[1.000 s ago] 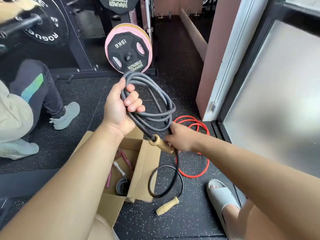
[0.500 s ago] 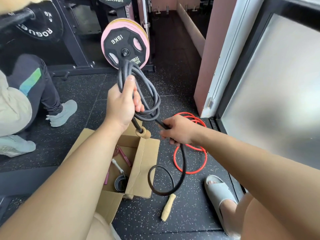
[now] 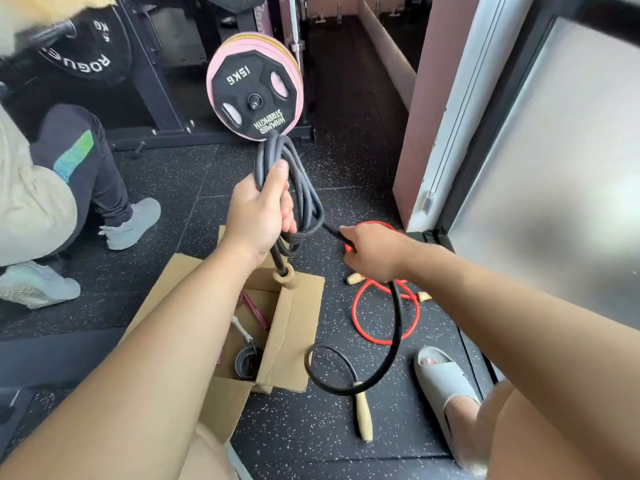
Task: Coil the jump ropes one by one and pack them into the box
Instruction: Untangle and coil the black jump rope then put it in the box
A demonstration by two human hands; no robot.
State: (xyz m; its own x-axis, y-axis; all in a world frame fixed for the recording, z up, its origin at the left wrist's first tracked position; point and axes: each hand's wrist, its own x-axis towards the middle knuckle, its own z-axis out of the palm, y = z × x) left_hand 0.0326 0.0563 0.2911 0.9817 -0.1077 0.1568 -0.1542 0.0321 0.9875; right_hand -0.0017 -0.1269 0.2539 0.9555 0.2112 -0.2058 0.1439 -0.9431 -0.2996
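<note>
My left hand (image 3: pixel 258 216) grips several loops of a black jump rope (image 3: pixel 304 199), held upright above the open cardboard box (image 3: pixel 294 327). One wooden handle (image 3: pixel 284 273) hangs just below that fist. My right hand (image 3: pixel 374 252) pinches the rope's free length to the right of the coil. The tail curls down to the floor and ends in the other wooden handle (image 3: pixel 363 415). A red jump rope (image 3: pixel 374 336) with wooden handles lies coiled on the floor under my right hand. Inside the box lie a coiled dark rope (image 3: pixel 247 363) and a pink one (image 3: pixel 254 310).
A stack of weight plates (image 3: pixel 254 95) on a rack stands straight ahead. Another person crouches at the left, grey shoes (image 3: pixel 133 225) on the floor. My slippered foot (image 3: pixel 445 386) is at the lower right. A frosted glass door (image 3: pixel 554 168) and pink wall close the right side.
My left hand has turned the coil upright and narrow. My right hand let go of the near handle and slid out along the rope to the right. The loose handle on the floor shifted.
</note>
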